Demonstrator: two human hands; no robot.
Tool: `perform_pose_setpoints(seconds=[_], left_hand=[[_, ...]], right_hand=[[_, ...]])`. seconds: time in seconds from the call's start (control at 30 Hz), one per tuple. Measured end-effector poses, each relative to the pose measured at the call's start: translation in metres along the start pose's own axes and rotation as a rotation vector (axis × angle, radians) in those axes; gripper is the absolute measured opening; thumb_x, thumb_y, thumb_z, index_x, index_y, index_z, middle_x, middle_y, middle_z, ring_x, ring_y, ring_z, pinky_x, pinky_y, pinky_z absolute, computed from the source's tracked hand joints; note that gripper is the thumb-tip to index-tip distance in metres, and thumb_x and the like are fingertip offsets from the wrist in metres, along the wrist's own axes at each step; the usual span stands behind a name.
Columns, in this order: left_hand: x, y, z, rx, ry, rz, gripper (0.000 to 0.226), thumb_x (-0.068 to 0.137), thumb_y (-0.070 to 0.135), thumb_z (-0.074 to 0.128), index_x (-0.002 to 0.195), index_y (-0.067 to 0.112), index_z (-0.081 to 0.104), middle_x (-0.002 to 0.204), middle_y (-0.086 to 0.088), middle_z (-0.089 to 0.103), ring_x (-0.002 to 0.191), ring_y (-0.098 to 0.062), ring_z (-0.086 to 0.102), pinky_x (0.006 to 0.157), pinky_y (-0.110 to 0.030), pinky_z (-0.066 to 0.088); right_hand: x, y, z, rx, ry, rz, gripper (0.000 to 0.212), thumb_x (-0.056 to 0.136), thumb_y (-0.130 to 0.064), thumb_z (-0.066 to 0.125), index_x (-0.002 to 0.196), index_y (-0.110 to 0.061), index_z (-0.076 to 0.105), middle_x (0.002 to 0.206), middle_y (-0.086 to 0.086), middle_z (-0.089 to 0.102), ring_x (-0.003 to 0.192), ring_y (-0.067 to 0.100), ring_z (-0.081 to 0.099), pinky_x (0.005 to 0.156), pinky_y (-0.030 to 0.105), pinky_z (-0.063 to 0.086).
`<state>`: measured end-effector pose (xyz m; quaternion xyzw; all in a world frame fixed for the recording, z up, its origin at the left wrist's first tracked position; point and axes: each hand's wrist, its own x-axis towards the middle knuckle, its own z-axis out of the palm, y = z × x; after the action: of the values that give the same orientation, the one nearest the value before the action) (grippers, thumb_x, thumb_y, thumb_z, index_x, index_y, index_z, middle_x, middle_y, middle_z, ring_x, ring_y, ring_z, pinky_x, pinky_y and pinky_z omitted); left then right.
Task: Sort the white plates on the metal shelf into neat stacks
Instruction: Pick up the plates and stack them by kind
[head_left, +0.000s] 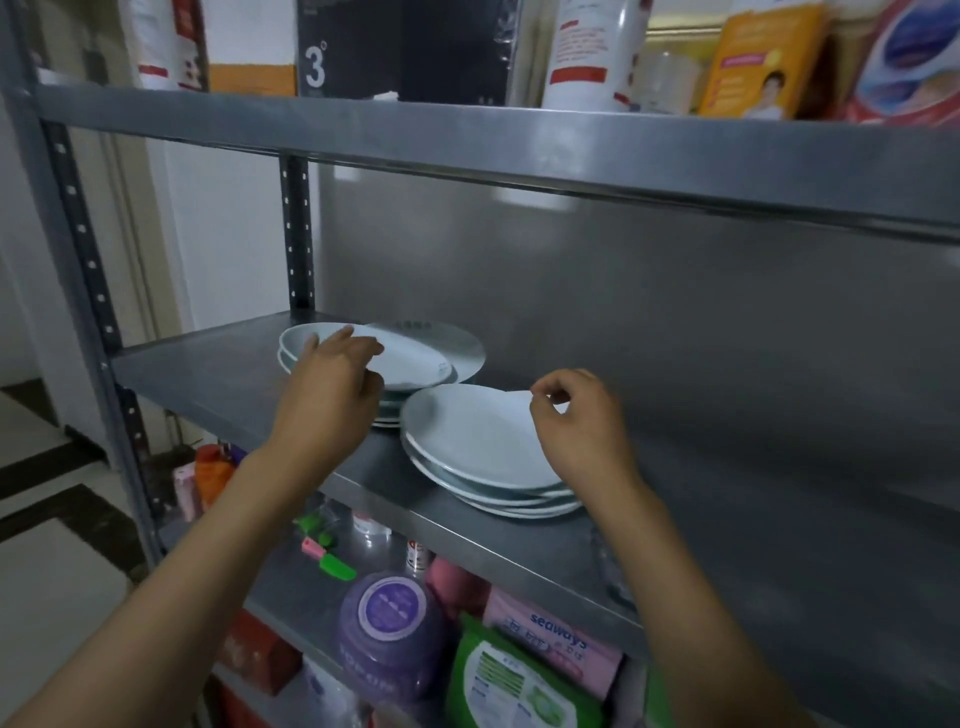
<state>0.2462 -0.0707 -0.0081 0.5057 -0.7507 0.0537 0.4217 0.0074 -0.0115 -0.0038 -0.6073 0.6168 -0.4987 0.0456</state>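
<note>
Plates, white and shallow, lay on the middle level of the metal shelf (218, 374) in two groups. The near stack (467, 441) sat to the right with its rims fanned out and its lowest plates reaching close to the shelf's front edge. The far pile (415, 358) sat to the left, several plates overlapping loosely, one tilted across the others and another (457, 343) pushed out behind.

The left hand (332, 395) reached over the far pile, its fingers (358, 345) loosely spread and resting on the top plate's near rim; whether they had any real hold of it could not be told. The right hand (582, 415) hovered at the near stack's far rim with its fingers curled and thumb and forefinger drawn close together, seemingly pinching the top plate's edge.

The chief risk appeared to be sliding. Glazed plates on smooth metal would likely skid, so a tug on the tilted plate could drag its neighbours sideways or chip the rims. The fanned near stack looked liable to tip towards the front edge if nudged, onto the packets and purple tub (389, 623) crowding the shelf below. A lift by one pinched rim alone might also slip.
</note>
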Motion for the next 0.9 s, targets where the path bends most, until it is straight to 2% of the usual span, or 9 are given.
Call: perform_pose_setpoints(seconds=[0.2, 0.27, 0.37, 0.43, 0.53, 0.67, 0.8, 0.9], left_hand=[[-0.008, 0.129, 0.012, -0.021, 0.008, 0.4, 0.044, 0.073, 0.001, 0.053, 0.117, -0.001, 0.06, 0.12, -0.019, 0.063, 0.119, -0.036, 0.055, 0.103, -0.046, 0.038], [-0.015, 0.168, 0.029, -0.078, -0.027, 0.483, 0.046, 0.073, 0.0, 0.054, 0.119, 0.0, 0.059, 0.122, -0.018, 0.062, 0.12, -0.034, 0.054, 0.104, -0.045, 0.036], [-0.03, 0.229, 0.061, -0.182, -0.1, 0.589, 0.048, 0.079, 0.009, 0.045, 0.124, 0.001, 0.056, 0.128, -0.015, 0.059, 0.125, -0.031, 0.051, 0.109, -0.04, 0.029], [-0.043, 0.265, 0.082, -0.242, -0.159, 0.634, 0.048, 0.08, 0.01, 0.046, 0.127, 0.001, 0.055, 0.13, -0.015, 0.058, 0.127, -0.03, 0.049, 0.11, -0.04, 0.027], [-0.064, 0.325, 0.113, -0.332, -0.231, 0.701, 0.049, 0.081, 0.012, 0.051, 0.129, 0.003, 0.053, 0.132, -0.014, 0.057, 0.128, -0.03, 0.048, 0.111, -0.042, 0.026], [-0.086, 0.402, 0.141, -0.468, -0.329, 0.741, 0.049, 0.082, 0.016, 0.048, 0.129, 0.005, 0.053, 0.132, -0.013, 0.056, 0.129, -0.028, 0.047, 0.112, -0.041, 0.029], [-0.11, 0.477, 0.16, -0.581, -0.389, 0.767, 0.047, 0.084, 0.022, 0.044, 0.125, 0.004, 0.056, 0.128, -0.016, 0.058, 0.123, -0.029, 0.051, 0.108, -0.026, 0.027], [-0.128, 0.521, 0.177, -0.656, -0.46, 0.762, 0.056, 0.083, 0.033, 0.036, 0.126, 0.003, 0.056, 0.13, -0.016, 0.056, 0.124, -0.028, 0.049, 0.108, -0.029, 0.027]], right_hand=[[-0.017, 0.041, -0.062, -0.052, 0.085, 0.017, 0.011, 0.082, -0.014, 0.055, 0.081, -0.018, 0.065, 0.09, -0.004, 0.061, 0.084, 0.014, 0.058, 0.077, 0.031, 0.049], [-0.026, 0.061, -0.086, -0.095, 0.13, 0.025, 0.01, 0.081, -0.013, 0.057, 0.081, -0.017, 0.066, 0.089, -0.001, 0.062, 0.083, 0.016, 0.059, 0.077, 0.033, 0.05], [-0.048, 0.097, -0.134, -0.139, 0.232, 0.068, 0.009, 0.08, -0.01, 0.059, 0.081, -0.016, 0.066, 0.088, 0.001, 0.063, 0.082, 0.015, 0.06, 0.078, 0.034, 0.05], [-0.068, 0.119, -0.169, -0.185, 0.308, 0.094, 0.008, 0.08, -0.012, 0.058, 0.08, -0.016, 0.065, 0.087, -0.001, 0.062, 0.082, 0.015, 0.06, 0.078, 0.033, 0.049], [-0.103, 0.154, -0.233, -0.226, 0.412, 0.177, 0.011, 0.081, -0.015, 0.055, 0.082, -0.012, 0.065, 0.087, 0.002, 0.06, 0.087, 0.023, 0.062, 0.081, 0.035, 0.049], [-0.149, 0.193, -0.315, -0.395, 0.563, 0.275, 0.032, 0.078, -0.029, 0.044, 0.089, -0.01, 0.067, 0.091, 0.009, 0.068, 0.089, 0.029, 0.063, 0.081, 0.035, 0.047], [-0.187, 0.218, -0.392, -0.514, 0.738, 0.263, 0.037, 0.078, -0.024, 0.044, 0.099, -0.005, 0.068, 0.1, 0.012, 0.068, 0.097, 0.03, 0.061, 0.09, 0.037, 0.047], [-0.203, 0.241, -0.442, -0.711, 0.738, 0.346, 0.035, 0.077, -0.011, 0.056, 0.109, -0.006, 0.068, 0.113, 0.017, 0.066, 0.106, 0.037, 0.06, 0.094, 0.046, 0.048]])
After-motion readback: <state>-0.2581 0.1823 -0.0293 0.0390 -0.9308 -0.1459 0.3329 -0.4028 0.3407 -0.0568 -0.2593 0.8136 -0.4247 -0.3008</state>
